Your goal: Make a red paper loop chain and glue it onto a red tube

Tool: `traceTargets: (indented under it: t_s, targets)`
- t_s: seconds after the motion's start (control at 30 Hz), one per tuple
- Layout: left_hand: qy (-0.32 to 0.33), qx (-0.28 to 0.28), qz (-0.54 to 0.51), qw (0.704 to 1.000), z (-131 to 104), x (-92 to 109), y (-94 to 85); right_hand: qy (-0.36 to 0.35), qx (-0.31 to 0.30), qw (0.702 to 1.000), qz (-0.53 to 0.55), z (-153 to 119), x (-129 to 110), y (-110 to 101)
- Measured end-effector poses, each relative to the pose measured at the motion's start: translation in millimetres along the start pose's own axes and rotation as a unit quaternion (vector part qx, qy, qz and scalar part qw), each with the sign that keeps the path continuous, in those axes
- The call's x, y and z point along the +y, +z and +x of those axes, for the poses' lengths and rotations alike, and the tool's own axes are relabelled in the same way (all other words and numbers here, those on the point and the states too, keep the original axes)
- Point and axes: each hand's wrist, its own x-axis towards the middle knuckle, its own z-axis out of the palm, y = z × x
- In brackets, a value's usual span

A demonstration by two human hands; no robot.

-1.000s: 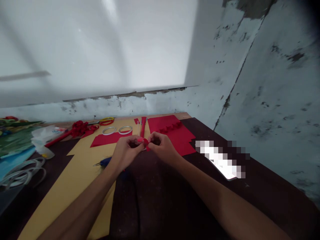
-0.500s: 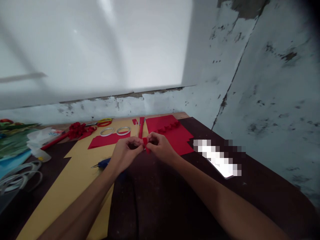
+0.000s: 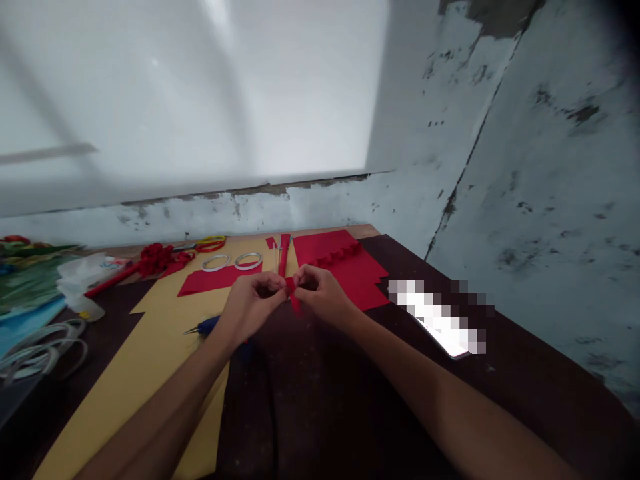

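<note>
Between my two hands is a small red strip (image 3: 295, 305), its lower part hanging below the fingertips. My left hand (image 3: 256, 301) pinches it from the left with thumb and fingers. From the right, my right hand (image 3: 321, 293) pinches the same strip, its fingertips close to the left ones. Just behind the hands lies a red rolled stick (image 3: 285, 250). Red sheets (image 3: 367, 277) lie behind and right of my right hand, with a ruffled red strip (image 3: 340, 255) on them. A blue tool with a metal tip (image 3: 207, 325) is partly hidden by my left forearm.
Two silver-grey rings (image 3: 249, 261) lie on red paper over yellow paper (image 3: 165, 333). Scissors with yellow and red handles (image 3: 211, 244) are at the back. A lit phone (image 3: 440, 327) lies right. Red flowers (image 3: 156, 259), plastic (image 3: 83, 283) and coiled cable (image 3: 37, 357) are left.
The hanging part of the red strip shows longer and slightly blurred below the fingertips. Both hands keep nearly the same place and grip.
</note>
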Motion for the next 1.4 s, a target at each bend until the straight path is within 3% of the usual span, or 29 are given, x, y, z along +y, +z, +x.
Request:
traceTargets:
  t_s: [0.17, 1.23, 1.4]
  targets:
    - [-0.01, -0.024, 0.017, 1.0, -0.1, 0.9, -0.7, -0.012, 0.008, 1.0, 0.003, 0.2, 0.8, 0.9]
    - [0.001, -0.018, 0.037, 0.999, -1.4, -0.7, 2.5, 0.012, 0.027, 0.999, -0.038, 0.6, 1.8, 0.4]
    - [0.014, -0.013, 0.045, 0.999, -1.6, -2.9, 2.1, 0.021, 0.0, 0.998, -0.052, -1.2, 2.1, -0.5]
